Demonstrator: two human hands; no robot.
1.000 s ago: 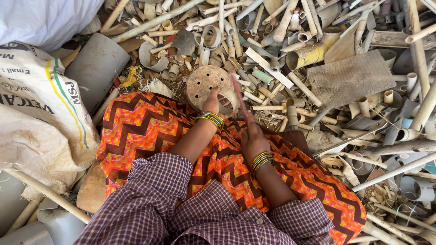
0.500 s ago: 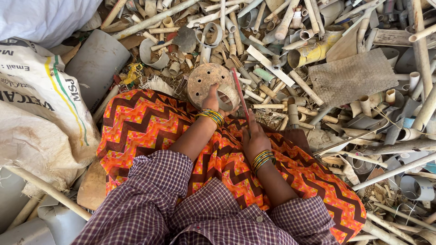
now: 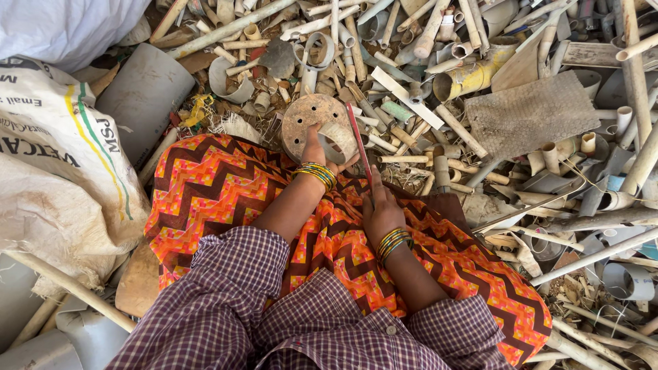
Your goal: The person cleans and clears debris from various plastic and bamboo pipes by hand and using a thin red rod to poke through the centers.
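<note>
left hand (image 3: 322, 152) grips a round tan disc (image 3: 310, 118), flat, dirty, punched with several small holes; fingers curl around a short pale ring-shaped pipe offcut (image 3: 340, 140) pressed against the disc's right edge. disc sits just past the far edge of the lap, on top of the scrap heap.

right hand (image 3: 381, 211) pinches a thin red rod (image 3: 359, 142), straight and slim, fingers closed together around its near end; rod angles up and far-left, its tip ending just right of the disc. can't tell if rod touches the ring.

both wrists carry stacked yellow-green bangles (image 3: 318, 174). sleeves are purple checked cloth. lap is covered by orange zigzag-print fabric (image 3: 205, 199), matte woven look.

around: pile of cut plastic pipes (image 3: 439, 130), mostly cream and grey, tubes and split half-shells, dusty. a mesh-textured grey slab (image 3: 531, 113) lies far right. big grey pipe section (image 3: 142, 96) far left, white woven sacks (image 3: 55, 164) left, one printed with green and yellow stripes.

vs half a second back: the pale ring is now visible in the left hand at the disc's edge; before, the hand only covered the disc's near rim. red rod sits slightly lower and closer to the disc. the right hand has barely shifted. the pile looks unchanged.
</note>
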